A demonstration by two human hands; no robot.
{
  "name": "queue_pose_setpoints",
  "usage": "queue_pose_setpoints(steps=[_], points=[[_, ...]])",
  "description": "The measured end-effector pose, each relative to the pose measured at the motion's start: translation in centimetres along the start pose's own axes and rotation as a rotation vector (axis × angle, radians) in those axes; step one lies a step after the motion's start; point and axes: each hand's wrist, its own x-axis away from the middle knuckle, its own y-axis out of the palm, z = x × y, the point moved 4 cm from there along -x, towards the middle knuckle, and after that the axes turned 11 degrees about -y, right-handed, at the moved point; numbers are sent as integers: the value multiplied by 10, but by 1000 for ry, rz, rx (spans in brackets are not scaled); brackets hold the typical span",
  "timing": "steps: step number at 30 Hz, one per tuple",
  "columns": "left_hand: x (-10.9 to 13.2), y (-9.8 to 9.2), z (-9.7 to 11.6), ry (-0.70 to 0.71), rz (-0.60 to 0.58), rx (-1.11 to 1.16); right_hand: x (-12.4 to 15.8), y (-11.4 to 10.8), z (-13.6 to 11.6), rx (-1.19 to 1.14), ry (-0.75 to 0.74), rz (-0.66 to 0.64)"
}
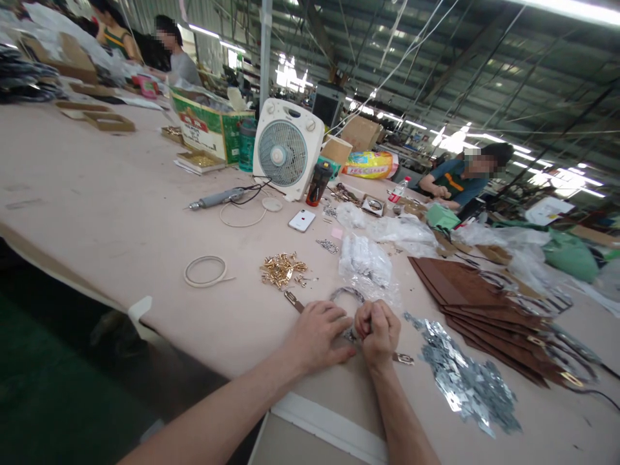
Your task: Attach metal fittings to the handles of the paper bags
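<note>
Both my hands rest close together on the pink table (97,213) near its front edge. My left hand (317,336) presses down with curled fingers on a brown strap with metal ends (293,301) and a curved loop (346,295). My right hand (378,332) is a closed fist gripping a small tool or part that I cannot make out; a metal tip (403,358) pokes out beside it. A pile of gold fittings (281,268) lies just beyond my left hand, and a heap of silver metal pieces (462,374) lies to the right.
Stacked brown leather panels (477,294), clear plastic bags (365,261), a white cord ring (205,270), a phone (301,220), a white fan (287,150), a grey power tool (216,199) and a green box (208,126) are on the table. People work at the far right and far left.
</note>
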Motion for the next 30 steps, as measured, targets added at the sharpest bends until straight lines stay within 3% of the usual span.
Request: queue_pose_setpoints(steps=[8, 15, 21, 27, 30], points=[[1, 0, -1, -1, -1, -6, 4, -4, -14, -57, -89, 81], [0, 1, -2, -27, 1, 6, 1, 7, -34, -72, -164, 86], [-1, 2, -2, -13, 6, 10, 0, 11, -15, 78, -26, -33], [-1, 5, -5, -16, 7, -20, -17, 10, -41, -9, -111, 61], [-1, 6, -4, -3, 8, -24, -9, 12, -28, 31, -39, 32]])
